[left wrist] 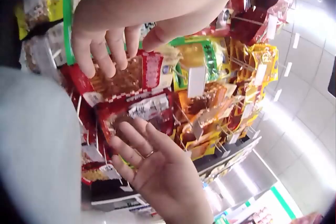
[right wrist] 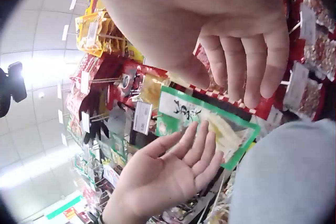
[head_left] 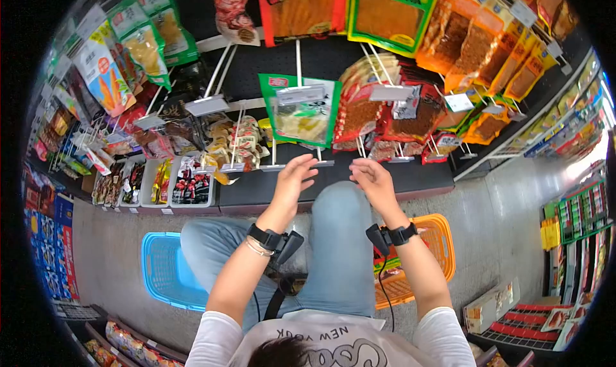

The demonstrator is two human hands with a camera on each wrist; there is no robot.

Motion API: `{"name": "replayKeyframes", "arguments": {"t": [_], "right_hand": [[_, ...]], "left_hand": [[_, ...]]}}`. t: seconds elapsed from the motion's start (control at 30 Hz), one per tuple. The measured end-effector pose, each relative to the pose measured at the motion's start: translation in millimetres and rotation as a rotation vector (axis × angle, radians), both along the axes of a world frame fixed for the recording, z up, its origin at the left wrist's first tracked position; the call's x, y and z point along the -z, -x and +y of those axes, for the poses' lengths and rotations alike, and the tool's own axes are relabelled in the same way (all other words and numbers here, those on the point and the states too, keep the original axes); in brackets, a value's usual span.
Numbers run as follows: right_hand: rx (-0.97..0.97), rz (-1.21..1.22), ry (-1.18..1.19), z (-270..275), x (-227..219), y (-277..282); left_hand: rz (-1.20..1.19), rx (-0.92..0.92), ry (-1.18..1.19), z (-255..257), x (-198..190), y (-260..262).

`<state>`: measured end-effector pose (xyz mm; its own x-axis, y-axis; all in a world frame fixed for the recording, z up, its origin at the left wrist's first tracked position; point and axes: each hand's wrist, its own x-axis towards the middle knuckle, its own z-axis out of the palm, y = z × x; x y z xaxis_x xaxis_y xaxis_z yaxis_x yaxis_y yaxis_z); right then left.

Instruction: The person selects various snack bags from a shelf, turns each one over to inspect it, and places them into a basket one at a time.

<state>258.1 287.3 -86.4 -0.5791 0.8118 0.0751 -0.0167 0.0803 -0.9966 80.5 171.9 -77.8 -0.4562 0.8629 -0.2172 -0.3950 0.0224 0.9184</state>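
Both hands are raised above the knees, before a rack of hanging snack packets, and neither holds anything. The left hand (head_left: 292, 186) is just below a green-edged packet (head_left: 303, 113), fingers loosely bent; it shows palm-up in the right wrist view (right wrist: 163, 179). The right hand (head_left: 375, 186) is to the right of the raised knee, below red packets (head_left: 414, 113), fingers slightly bent and apart; in the left wrist view its palm (left wrist: 165, 179) faces up, with a ring on one finger. A gap separates the two hands.
A blue basket (head_left: 160, 271) stands on the floor at the left, and an orange basket (head_left: 443, 251) with packets in it is at the right, beside the leg. White bins (head_left: 154, 182) of small packets line the lower shelf (head_left: 250, 190). Metal hooks with price tags jut out.
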Motion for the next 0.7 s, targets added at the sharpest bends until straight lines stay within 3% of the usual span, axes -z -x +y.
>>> {"name": "replayKeyframes", "arguments": {"t": [0.2,0.4,0.5,0.53,0.7], "right_hand": [[0.006,-0.011,-0.126,25.3,0.5,55.6],[0.056,0.017,-0.380,48.2,10.3,89.9],[0.036,-0.034,-0.404,54.3,12.2,97.4],[0.027,-0.043,-0.405,54.9,13.4,100.0],[0.067,-0.069,-0.410,53.6,18.0,108.2]], "left_hand": [[0.076,-0.111,-0.022,-10.5,3.6,51.1],[0.233,-0.349,-0.057,20.0,-8.9,82.7],[0.278,-0.314,-0.060,34.1,-9.1,94.4],[0.187,-0.299,-0.166,41.1,-5.4,97.7],[0.331,-0.370,-0.149,67.4,4.2,105.3]]}}
